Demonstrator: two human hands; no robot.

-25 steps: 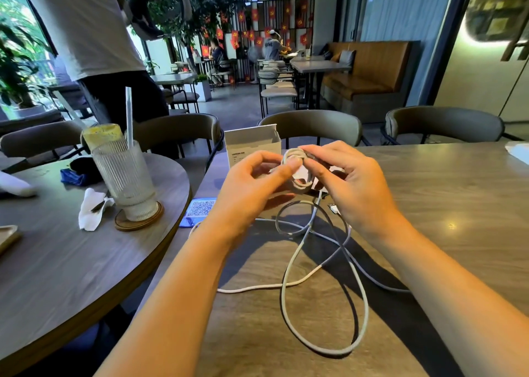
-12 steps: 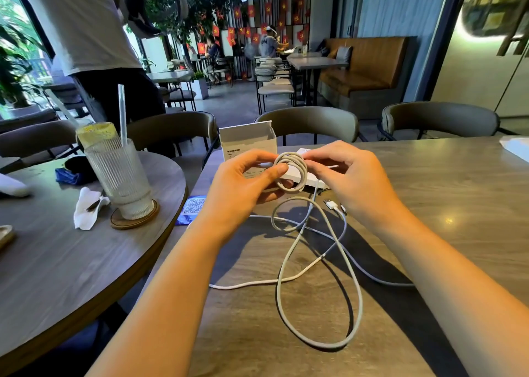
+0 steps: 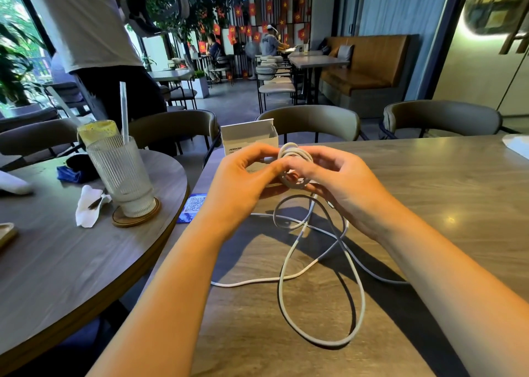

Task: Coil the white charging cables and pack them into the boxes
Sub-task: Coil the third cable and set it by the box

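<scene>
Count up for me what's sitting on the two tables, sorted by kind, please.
Cables: 1 visible for certain, partly coiled in both hands
Boxes: 1
Glasses: 1
Coasters: 1
Napkins: 1
QR cards: 1
Total: 6

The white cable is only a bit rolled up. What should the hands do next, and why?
Probably wind one more loop onto the small coil that the left hand and right hand hold, because much white charging cable lies loose on the wooden table.
</scene>
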